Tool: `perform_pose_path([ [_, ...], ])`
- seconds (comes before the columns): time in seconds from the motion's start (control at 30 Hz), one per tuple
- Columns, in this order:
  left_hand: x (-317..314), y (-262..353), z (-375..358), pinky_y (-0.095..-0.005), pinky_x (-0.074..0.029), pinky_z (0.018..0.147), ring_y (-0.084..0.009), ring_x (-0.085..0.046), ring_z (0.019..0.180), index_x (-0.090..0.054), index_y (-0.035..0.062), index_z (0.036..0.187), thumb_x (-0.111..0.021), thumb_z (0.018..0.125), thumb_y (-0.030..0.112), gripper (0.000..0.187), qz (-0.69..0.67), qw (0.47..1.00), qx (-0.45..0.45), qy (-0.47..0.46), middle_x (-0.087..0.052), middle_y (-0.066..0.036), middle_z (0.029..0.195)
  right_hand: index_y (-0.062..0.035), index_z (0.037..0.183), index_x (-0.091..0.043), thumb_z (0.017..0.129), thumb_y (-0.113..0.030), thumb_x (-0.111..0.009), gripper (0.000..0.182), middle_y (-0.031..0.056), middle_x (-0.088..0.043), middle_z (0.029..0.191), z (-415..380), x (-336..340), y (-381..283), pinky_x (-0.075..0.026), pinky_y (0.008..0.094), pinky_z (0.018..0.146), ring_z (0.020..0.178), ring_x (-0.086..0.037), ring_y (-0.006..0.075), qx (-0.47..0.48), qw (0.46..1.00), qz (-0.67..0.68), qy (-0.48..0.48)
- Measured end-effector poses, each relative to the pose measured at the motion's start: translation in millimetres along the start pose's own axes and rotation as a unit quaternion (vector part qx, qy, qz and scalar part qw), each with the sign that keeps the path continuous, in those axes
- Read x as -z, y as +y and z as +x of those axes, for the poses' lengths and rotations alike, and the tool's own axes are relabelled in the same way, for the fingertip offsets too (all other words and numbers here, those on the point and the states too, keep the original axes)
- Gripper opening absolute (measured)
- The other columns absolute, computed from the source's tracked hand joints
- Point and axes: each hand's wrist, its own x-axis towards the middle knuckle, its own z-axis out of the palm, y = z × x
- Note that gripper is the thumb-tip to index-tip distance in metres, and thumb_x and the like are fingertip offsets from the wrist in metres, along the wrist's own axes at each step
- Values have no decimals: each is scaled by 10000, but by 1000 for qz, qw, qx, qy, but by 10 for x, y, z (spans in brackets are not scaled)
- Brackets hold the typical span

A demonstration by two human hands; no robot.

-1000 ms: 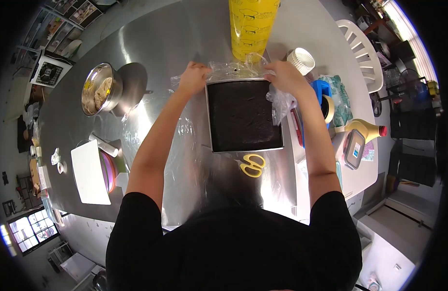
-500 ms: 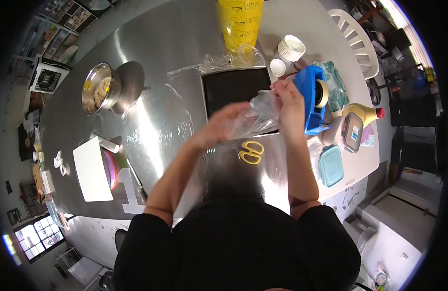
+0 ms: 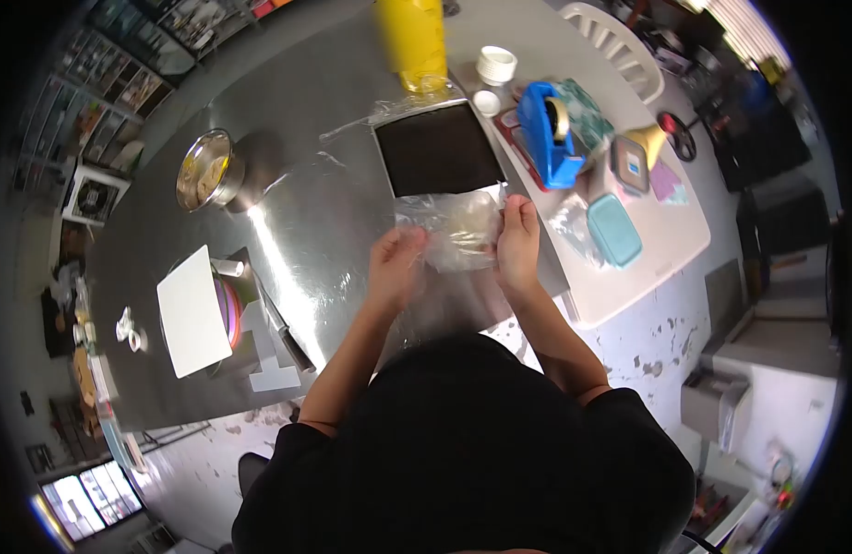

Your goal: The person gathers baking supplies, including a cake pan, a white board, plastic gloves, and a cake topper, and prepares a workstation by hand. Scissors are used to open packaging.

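My left hand (image 3: 396,266) and my right hand (image 3: 518,242) are closed on opposite sides of a clear plastic bag (image 3: 444,240), stretched between them just in front of my body. Something yellowish shows dimly through the plastic, too blurred to name. Right beyond the bag lies a shallow rectangular tray (image 3: 380,152) with a dark flat surface (image 3: 440,150). Crumpled clear film (image 3: 417,100) lies along the tray's far edge. To the right of my right hand stands a blue tape dispenser (image 3: 548,138) with a roll of tape.
A metal bowl (image 3: 225,189) holding pale dough stands at the left. Nearer are a white board (image 3: 193,314) and a dark-handled tool (image 3: 292,343). On the right are a teal-lidded container (image 3: 615,231) and white paper cups (image 3: 496,65). A yellow container (image 3: 419,46) stands at the back.
Both hands have come nearer to my body with the plastic bag, which is now spread flatter between them. The dark tray surface is uncovered, and the yellow-handled scissors no longer show clearly.
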Motion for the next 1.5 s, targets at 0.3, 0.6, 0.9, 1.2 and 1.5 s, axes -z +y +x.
perform_pose_path([
  [0.3,-315,-149,-603,-342,-451,803,-233,-581,869,-536,-37,986,-474,866,184,259,31,984,47,-167,-595,-156,886,-63,905,-414,903,-279,-413,216,19,-454,658,-1066,1123,141,-280,197,301,388,-348,46,105,974,52,194],
  [0.6,-1213,-1541,-1360,-396,-405,848,-282,-553,927,-554,-56,958,-340,819,571,677,-233,589,556,-539,-608,-141,869,-54,885,-415,911,-246,-398,195,32,-443,739,-2658,2626,-70,-372,219,498,558,-493,101,233,909,-87,334],
  [0.9,-3400,-2046,-3014,-281,-511,589,-145,-581,636,-578,-13,882,-597,790,135,176,160,624,432,-631,-596,-69,753,-17,894,-446,902,-171,-410,158,45,-540,653,-4187,4554,-263,-408,236,577,610,-512,89,232,836,-112,485],
  [1.2,-5642,-2609,-4863,-255,-503,585,-118,-563,604,-600,1,825,-618,787,194,198,140,574,326,-738,-587,-47,710,-36,1047,-431,867,-264,-482,294,69,-580,765,-5899,6425,-1229,-412,231,647,685,-534,112,263,674,-152,674],
  [1.5,-7632,-3493,-5485,-243,-481,545,-78,-509,558,-609,11,732,-621,789,214,211,107,582,169,-789,-550,-17,627,-6,820,-539,853,-241,-510,240,34,-566,640,-6029,8411,-1827,-422,227,601,616,-527,79,247,643,-158,707],
])
